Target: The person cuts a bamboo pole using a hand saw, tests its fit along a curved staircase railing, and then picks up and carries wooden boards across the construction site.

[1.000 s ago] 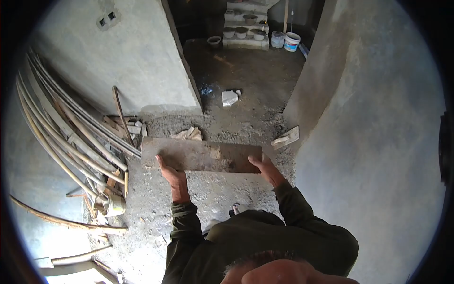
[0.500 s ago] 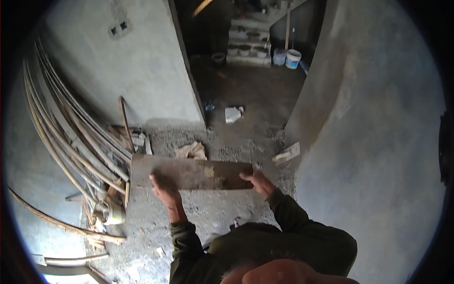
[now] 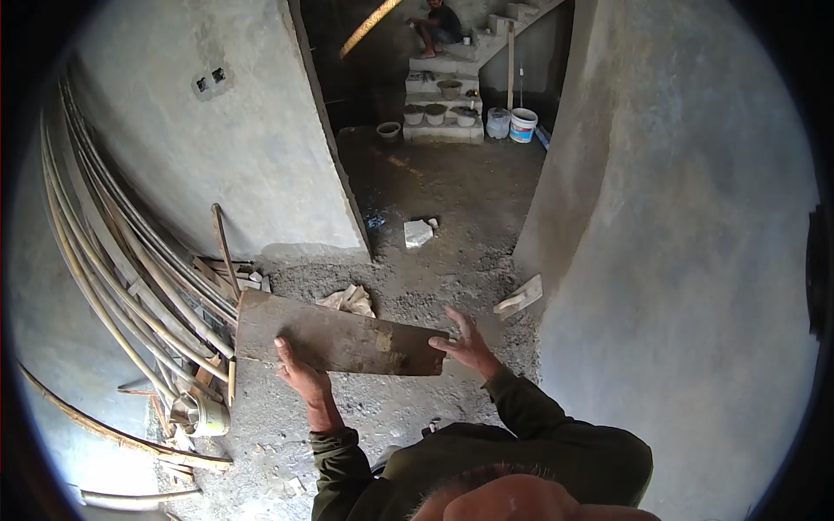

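Observation:
A long, flat brown board (image 3: 347, 339) with a pale patch near its right part hangs over the rough floor, its right end tilted lower. My left hand (image 3: 301, 373) grips the board's lower edge left of its middle, thumb on the upper face and the other fingers mostly hidden beneath. At the right end is my right hand (image 3: 467, 345), fingers spread and raised off the board, the thumb at or just over the end; whether it touches is unclear.
Curved poles (image 3: 113, 252) lean along the left wall, with a bucket (image 3: 208, 415) by their lower ends. Beyond the doorway, a person (image 3: 441, 26) sits on stairs (image 3: 445, 130) holding bowls. White rubble (image 3: 418, 233) and a wood block (image 3: 519, 297) lie on the floor.
My right hand's fingers have opened away from the board, whose right end has dropped lower. The view has tilted up, bringing the seated person into sight.

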Demonstrator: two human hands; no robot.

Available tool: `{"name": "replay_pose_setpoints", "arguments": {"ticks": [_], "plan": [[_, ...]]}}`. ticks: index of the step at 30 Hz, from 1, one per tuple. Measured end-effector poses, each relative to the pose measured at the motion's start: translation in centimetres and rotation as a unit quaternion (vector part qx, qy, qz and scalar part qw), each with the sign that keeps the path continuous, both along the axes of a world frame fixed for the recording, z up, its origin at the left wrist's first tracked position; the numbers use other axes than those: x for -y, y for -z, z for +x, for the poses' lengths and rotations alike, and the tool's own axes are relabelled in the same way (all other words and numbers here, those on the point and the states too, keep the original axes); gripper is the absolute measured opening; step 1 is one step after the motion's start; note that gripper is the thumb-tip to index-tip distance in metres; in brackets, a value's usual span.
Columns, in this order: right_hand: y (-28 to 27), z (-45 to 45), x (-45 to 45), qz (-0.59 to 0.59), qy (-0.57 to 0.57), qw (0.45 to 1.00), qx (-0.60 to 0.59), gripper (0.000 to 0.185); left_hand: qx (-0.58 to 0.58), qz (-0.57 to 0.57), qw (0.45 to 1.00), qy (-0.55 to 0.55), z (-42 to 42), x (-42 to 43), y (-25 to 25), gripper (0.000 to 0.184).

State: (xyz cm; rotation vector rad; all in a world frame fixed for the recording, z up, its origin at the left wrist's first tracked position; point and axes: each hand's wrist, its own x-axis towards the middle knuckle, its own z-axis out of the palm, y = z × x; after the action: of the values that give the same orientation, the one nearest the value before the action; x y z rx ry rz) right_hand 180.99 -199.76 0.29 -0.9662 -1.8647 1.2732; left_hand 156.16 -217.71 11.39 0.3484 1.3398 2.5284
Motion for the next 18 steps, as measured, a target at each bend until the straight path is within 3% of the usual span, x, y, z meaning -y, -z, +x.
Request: {"name": "replay_pose_setpoints", "arguments": {"ticks": [1,2,4,10,13,16,17,18], "plan": [[-0.4,0.0,-0.6,0.159,-0.047,0.984,0.071,0.079,-0.010,0.008,1.000,-0.018,1.2,-0.9,-1.5,0.038],[-0.5,-0.3,-0.7,0.155,-0.048,0.984,0.073,0.079,-0.020,0.016,0.999,-0.035,1.9,-1.2,-2.4,0.038],[-0.3,-0.9,-0.6,0.027,-0.183,0.979,0.088,0.077,-0.011,0.016,1.000,-0.018,2.1,-0.9,-2.5,0.038],[-0.4,-1.6,-0.4,0.041,-0.171,0.972,0.159,0.074,-0.012,0.017,1.000,-0.007,2.0,-1.3,-2.4,0.039],[-0.2,-1.9,-0.4,0.074,-0.167,0.966,0.181,0.073,0.010,0.007,0.998,-0.067,2.3,-1.6,-2.9,0.037],[0.7,-2.3,-0.2,0.103,-0.147,0.970,0.163,0.070,-0.026,0.006,0.999,-0.040,2.9,-1.7,-3.6,0.030],[0.8,-2.3,-0.2,0.100,-0.163,0.967,0.167,0.070,-0.090,-0.008,0.996,0.015,2.1,-0.9,-2.7,0.030],[-0.3,-2.2,-0.1,0.082,-0.161,0.969,0.169,0.065,-0.108,0.006,0.994,-0.009,2.8,-1.7,-3.4,0.027]]}}
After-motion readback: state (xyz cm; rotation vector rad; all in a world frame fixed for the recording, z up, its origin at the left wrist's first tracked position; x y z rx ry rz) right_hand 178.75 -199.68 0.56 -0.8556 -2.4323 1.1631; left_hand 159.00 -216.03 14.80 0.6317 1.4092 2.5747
